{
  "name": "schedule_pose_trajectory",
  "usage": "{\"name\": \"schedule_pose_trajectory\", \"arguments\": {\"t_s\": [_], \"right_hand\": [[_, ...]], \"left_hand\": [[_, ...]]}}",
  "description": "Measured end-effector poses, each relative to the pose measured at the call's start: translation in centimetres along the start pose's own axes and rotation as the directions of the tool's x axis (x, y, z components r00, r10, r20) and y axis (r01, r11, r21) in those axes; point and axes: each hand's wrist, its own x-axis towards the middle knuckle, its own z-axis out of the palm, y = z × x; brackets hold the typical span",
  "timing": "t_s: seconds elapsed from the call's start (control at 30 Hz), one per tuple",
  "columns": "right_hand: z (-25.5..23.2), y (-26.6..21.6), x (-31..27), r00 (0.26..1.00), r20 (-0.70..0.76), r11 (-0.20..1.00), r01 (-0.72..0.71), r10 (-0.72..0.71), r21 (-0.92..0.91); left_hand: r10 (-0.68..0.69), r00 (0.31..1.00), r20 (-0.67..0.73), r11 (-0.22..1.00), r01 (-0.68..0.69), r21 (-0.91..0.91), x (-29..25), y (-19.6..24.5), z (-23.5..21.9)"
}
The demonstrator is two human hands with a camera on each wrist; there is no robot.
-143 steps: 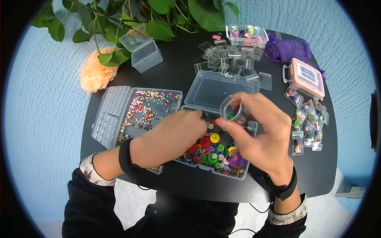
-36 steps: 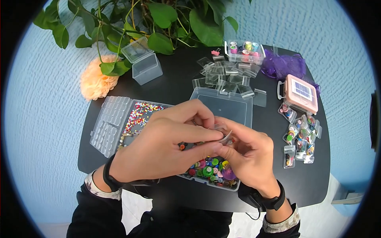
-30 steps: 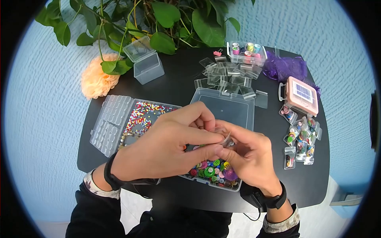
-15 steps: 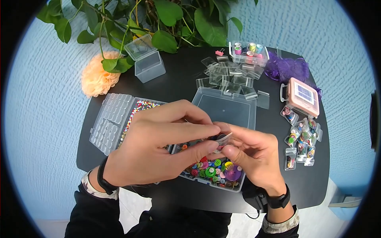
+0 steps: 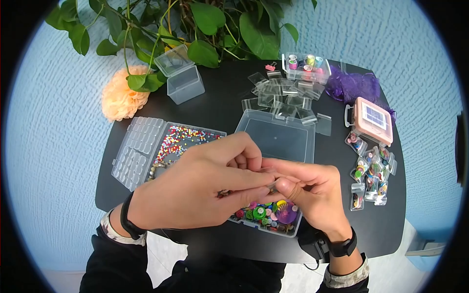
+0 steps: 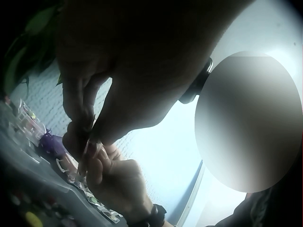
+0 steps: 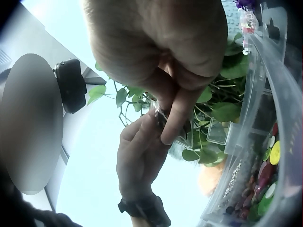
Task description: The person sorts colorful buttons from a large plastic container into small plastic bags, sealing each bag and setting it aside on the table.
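Both hands meet over an open clear box of buttons (image 5: 260, 211). My left hand (image 5: 195, 178) and my right hand (image 5: 312, 188) pinch a small clear bag (image 5: 273, 184) between thumbs and fingertips; the fingers cover most of it. In the left wrist view the bag (image 6: 90, 152) shows something reddish inside, held between the left hand (image 6: 94, 94) above and the right hand (image 6: 120, 184) below. The right wrist view has the bag (image 7: 185, 138) with dark contents, partly behind the fingers of the right hand (image 7: 165, 61); the left hand (image 7: 142, 156) is beneath.
A bead case (image 5: 132, 151) lies open at left, below an open small box (image 5: 186, 88) and a peach puff (image 5: 124, 93). Empty bags (image 5: 278, 95), a spool box (image 5: 305, 68), purple mesh (image 5: 354, 85), a pink case (image 5: 373, 119) and filled bags (image 5: 373, 168) occupy the back and right.
The fingers have closed in on the bag, hiding more of it than half a second ago. Earlier, the left hand was down at the button box while the right held the bag's mouth wide.
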Motion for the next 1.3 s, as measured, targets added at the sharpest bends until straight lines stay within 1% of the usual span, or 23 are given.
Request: {"name": "schedule_pose_trajectory", "arguments": {"t_s": [0.03,0.17,0.23,0.27,0.33,0.47,0.57,0.63,0.67,0.73,0.87,0.93,0.97,1.03,1.17,1.23,1.3], "right_hand": [[0.0,0.0,0.0,1.0,0.007,1.0,-0.021,0.021,0.009],[0.0,-0.1,0.0,1.0,0.021,1.0,-0.004,0.004,0.008],[0.0,-0.5,-0.1,1.0,0.0,1.0,0.01,-0.01,0.015],[0.0,-0.5,0.0,1.0,-0.002,1.0,0.015,-0.015,0.013],[0.0,-0.4,0.0,0.999,-0.019,0.999,0.029,-0.029,0.017],[0.1,-0.1,0.0,0.999,-0.024,0.999,0.036,-0.036,0.005],[0.0,0.0,0.0,1.0,0.0,0.999,0.023,-0.023,0.043],[0.1,0.0,0.0,1.0,-0.001,0.998,0.022,-0.022,0.059],[0.1,0.0,0.0,1.0,-0.001,0.998,0.023,-0.023,0.059],[0.1,0.0,0.0,1.0,0.001,1.0,0.014,-0.014,0.01],[0.1,-0.1,0.0,1.0,0.006,1.0,0.008,-0.008,0.017],[0.1,-0.4,-0.1,1.0,-0.004,1.0,0.018,-0.018,-0.002],[0.1,-0.5,-0.1,1.0,-0.005,1.0,0.016,-0.016,-0.002],[0.3,-0.6,-0.1,0.997,-0.047,0.998,0.056,-0.056,-0.001],[0.3,-0.3,0.0,0.996,-0.046,0.997,0.073,-0.072,0.023],[0.2,-0.2,-0.1,0.998,-0.041,0.999,0.049,-0.048,0.018],[0.2,-0.3,-0.1,0.997,-0.048,0.998,0.061,-0.062,-0.005]], "left_hand": [[0.0,1.0,0.028,1.0,0.0,0.007,0.0,0.0,-0.1],[-0.021,0.998,0.063,0.999,0.019,0.043,-0.1,0.3,-0.2],[-0.067,0.997,-0.029,0.998,0.067,0.001,-0.2,0.5,-0.2],[-0.062,0.998,-0.029,0.998,0.062,0.003,-0.2,0.5,-0.2],[-0.065,0.992,-0.104,0.998,0.062,-0.028,-0.3,0.6,-0.2],[-0.112,0.989,-0.095,0.993,0.109,-0.044,0.0,0.7,-0.1],[-0.126,0.99,-0.068,0.989,0.119,-0.087,0.1,0.6,-0.1],[-0.155,0.988,-0.018,0.983,0.152,-0.101,0.3,0.5,-0.2],[-0.154,0.988,-0.019,0.983,0.152,-0.1,0.3,0.5,-0.2],[-0.159,0.986,0.045,0.981,0.163,-0.102,0.4,0.7,-0.2],[-0.177,0.982,0.065,0.982,0.181,-0.051,0.2,0.6,-0.3],[-0.167,0.986,0.013,0.985,0.167,-0.045,0.0,0.7,-0.2],[-0.168,0.986,0.014,0.985,0.169,-0.046,0.0,0.8,-0.2],[-0.104,0.986,-0.13,0.995,0.103,-0.014,-0.1,1.0,-0.1],[-0.114,0.981,-0.154,0.993,0.108,-0.045,-0.2,1.0,0.4],[-0.104,0.985,-0.135,0.994,0.099,-0.042,-0.1,1.0,0.7],[-0.082,0.99,-0.111,0.996,0.078,-0.035,0.0,0.9,0.7]]}}
